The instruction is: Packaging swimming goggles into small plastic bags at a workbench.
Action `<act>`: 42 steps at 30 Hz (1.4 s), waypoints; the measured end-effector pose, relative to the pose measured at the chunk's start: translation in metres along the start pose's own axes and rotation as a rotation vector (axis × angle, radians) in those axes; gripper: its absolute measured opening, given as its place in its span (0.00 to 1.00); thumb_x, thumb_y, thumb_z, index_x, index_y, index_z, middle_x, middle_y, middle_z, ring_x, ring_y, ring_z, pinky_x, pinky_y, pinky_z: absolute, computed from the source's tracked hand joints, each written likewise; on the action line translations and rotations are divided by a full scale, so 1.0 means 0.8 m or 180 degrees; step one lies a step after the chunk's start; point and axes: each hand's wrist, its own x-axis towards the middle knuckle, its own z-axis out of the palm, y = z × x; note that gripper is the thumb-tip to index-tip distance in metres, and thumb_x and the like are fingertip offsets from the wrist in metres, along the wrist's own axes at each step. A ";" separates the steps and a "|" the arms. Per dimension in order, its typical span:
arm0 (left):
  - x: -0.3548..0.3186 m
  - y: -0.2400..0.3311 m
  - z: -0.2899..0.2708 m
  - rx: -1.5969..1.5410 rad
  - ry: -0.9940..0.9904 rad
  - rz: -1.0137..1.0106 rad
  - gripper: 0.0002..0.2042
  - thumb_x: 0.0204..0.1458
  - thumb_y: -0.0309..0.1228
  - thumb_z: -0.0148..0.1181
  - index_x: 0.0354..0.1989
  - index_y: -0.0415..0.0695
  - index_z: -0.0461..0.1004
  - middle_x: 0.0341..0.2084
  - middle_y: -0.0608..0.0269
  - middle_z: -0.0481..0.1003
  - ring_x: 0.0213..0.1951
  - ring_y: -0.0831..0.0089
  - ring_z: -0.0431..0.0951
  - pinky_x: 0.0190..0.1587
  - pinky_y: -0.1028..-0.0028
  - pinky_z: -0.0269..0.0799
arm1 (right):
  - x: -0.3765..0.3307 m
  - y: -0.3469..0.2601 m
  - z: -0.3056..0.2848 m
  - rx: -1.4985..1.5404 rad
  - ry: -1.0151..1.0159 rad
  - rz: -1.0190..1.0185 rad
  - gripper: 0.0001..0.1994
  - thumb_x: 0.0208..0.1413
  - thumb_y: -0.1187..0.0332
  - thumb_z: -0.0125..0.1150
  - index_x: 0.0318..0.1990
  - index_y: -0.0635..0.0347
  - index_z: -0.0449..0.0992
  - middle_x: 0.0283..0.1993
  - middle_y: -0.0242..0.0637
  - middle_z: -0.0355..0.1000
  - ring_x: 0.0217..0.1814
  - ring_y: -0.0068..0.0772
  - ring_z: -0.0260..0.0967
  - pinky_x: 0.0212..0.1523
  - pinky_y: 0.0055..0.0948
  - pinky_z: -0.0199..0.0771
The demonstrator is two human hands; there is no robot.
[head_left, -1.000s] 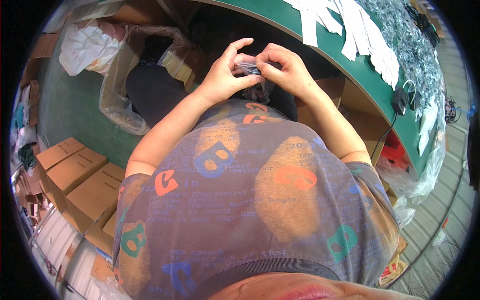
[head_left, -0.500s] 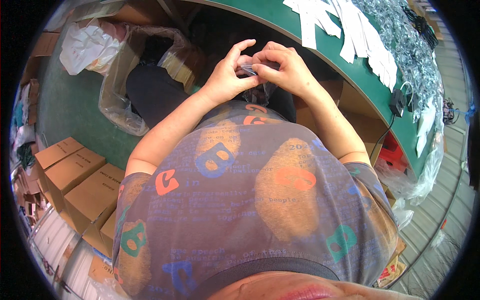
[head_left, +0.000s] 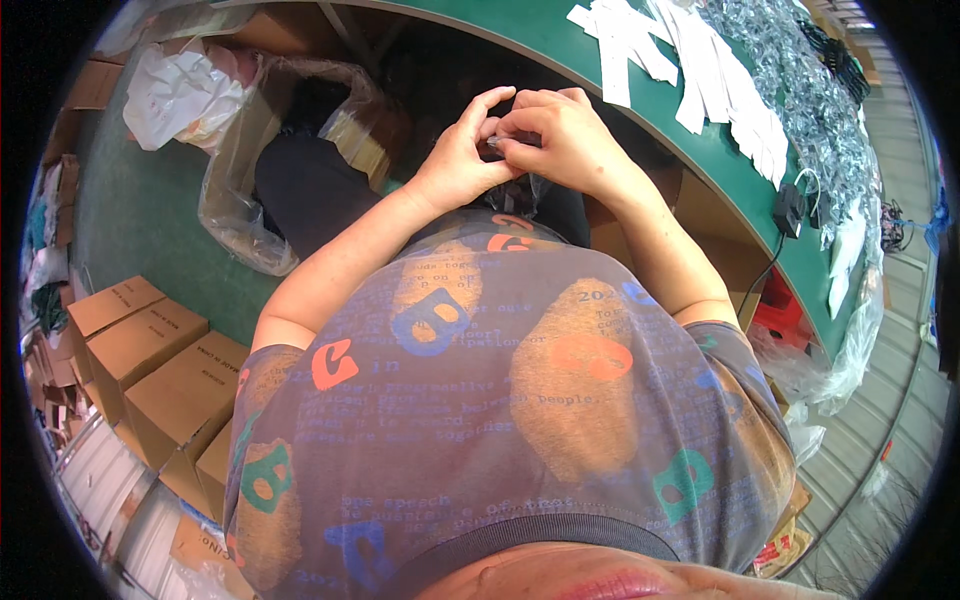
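Observation:
My left hand and my right hand meet above my lap, beside the edge of the green table. Between their fingertips is a small, shiny, see-through piece, mostly covered by the fingers; its kind does not show. The right thumb and fingers pinch it, while the left fingers curl around its other side. A crumpled clear plastic bag lies just below the hands, partly hidden.
On the table are white paper-like strips, a heap of clear plastic pieces and a black power adapter with a cord. At left stand a clear plastic liner, a white bag and cardboard boxes.
The right hand has turned and closed in toward the left, so less of the see-through piece shows. The left fingers have curled in slightly.

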 end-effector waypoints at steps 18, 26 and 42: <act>-0.001 0.009 -0.004 0.0462 -0.0001 0.0043 0.42 0.51 0.29 0.74 0.73 0.49 0.55 0.49 0.54 0.80 0.52 0.66 0.81 0.59 0.66 0.75 | -0.004 0.018 0.000 -0.0005 -0.0233 0.0039 0.08 0.57 0.65 0.61 0.38 0.58 0.81 0.36 0.34 0.75 0.43 0.39 0.74 0.56 0.38 0.65; -0.002 0.003 -0.004 0.0283 0.0050 0.0053 0.41 0.50 0.29 0.74 0.72 0.49 0.56 0.50 0.53 0.80 0.53 0.66 0.81 0.58 0.66 0.76 | 0.004 0.012 0.001 0.0143 -0.0303 0.0002 0.09 0.58 0.64 0.61 0.40 0.57 0.82 0.38 0.35 0.76 0.44 0.40 0.75 0.57 0.39 0.65; -0.003 0.008 0.003 0.0677 0.0174 0.0369 0.43 0.47 0.26 0.76 0.72 0.47 0.57 0.52 0.55 0.78 0.54 0.66 0.80 0.58 0.67 0.76 | 0.011 0.006 0.014 0.0143 -0.0096 -0.0084 0.09 0.56 0.61 0.64 0.37 0.55 0.84 0.37 0.32 0.78 0.44 0.35 0.76 0.59 0.39 0.63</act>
